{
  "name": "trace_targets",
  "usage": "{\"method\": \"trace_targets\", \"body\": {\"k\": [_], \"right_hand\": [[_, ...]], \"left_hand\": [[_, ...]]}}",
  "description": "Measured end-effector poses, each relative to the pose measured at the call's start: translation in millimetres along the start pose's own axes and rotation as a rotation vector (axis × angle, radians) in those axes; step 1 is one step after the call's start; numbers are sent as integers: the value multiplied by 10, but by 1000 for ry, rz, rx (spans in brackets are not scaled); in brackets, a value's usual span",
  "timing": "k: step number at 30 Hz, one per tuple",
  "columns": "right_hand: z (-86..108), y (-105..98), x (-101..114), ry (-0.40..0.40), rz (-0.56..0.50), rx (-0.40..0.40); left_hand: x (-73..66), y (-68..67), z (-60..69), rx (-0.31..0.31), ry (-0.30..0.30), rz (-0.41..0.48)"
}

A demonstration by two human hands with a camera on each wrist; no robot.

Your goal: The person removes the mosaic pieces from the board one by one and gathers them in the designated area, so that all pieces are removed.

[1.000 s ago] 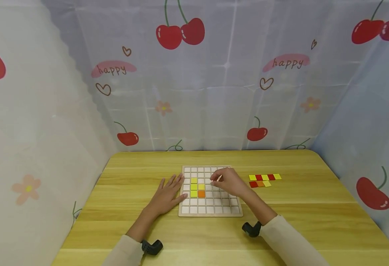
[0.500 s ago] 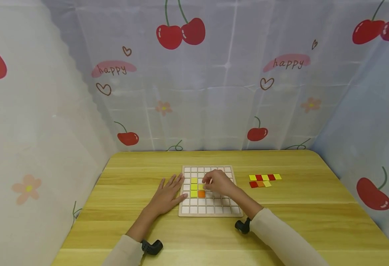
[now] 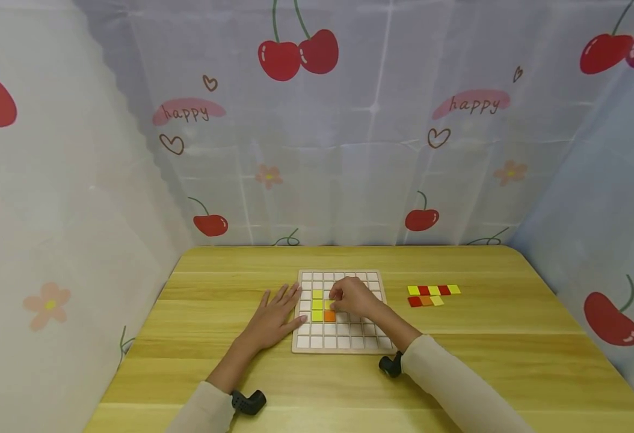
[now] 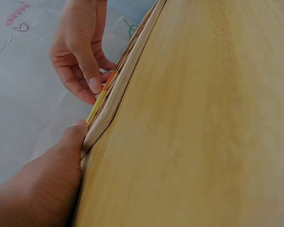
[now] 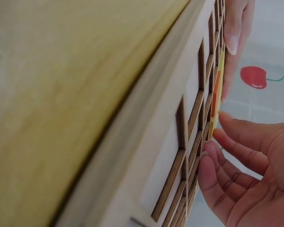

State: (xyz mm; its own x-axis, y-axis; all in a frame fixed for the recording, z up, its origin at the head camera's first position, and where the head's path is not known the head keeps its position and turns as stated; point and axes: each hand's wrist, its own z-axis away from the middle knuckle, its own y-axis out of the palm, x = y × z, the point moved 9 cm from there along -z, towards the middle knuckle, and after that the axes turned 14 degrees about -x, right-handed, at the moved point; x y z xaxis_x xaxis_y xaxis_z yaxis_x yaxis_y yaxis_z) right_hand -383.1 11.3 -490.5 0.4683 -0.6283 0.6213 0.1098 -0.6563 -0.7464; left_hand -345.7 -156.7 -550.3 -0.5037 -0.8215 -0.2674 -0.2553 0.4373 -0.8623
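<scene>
A pale wooden grid board (image 3: 344,350) with square white cells lies on the table. My left hand (image 3: 269,319) rests flat with spread fingers, its fingertips and thumb at the board's left edge. Over the board, my right hand (image 3: 352,297) pinches with thumb and index finger at a small yellow tile (image 5: 212,128), which the fingers partly cover. Left of those fingertips is a column of yellow-green tiles (image 3: 317,305). One orange tile (image 3: 329,316) sits in the cell just below the pinch.
Right of the board, a row of alternating yellow and red tiles (image 3: 429,290) lies on the table (image 3: 490,361). A shorter row with a red tile (image 3: 414,301), an orange and a yellow one lies just in front. A cherry-printed curtain (image 3: 349,198) hangs behind.
My right hand has moved left across the board to the yellow tile beside the column and lingers there. The left hand and the loose tiles stay put.
</scene>
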Motion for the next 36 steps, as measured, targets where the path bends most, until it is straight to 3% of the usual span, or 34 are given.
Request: {"method": "trace_targets", "body": {"k": [5, 11, 18, 36], "right_hand": [[-5, 12, 15, -25, 12, 1], [-5, 21, 7, 2, 21, 9], [-14, -6, 7, -17, 25, -43], [46, -78, -21, -7, -114, -73]], "left_hand": [[6, 6, 0, 5, -2, 0], [9, 11, -1, 29, -8, -13], [16, 38, -4, 34, -10, -25], [-6, -2, 3, 26, -12, -11]]}}
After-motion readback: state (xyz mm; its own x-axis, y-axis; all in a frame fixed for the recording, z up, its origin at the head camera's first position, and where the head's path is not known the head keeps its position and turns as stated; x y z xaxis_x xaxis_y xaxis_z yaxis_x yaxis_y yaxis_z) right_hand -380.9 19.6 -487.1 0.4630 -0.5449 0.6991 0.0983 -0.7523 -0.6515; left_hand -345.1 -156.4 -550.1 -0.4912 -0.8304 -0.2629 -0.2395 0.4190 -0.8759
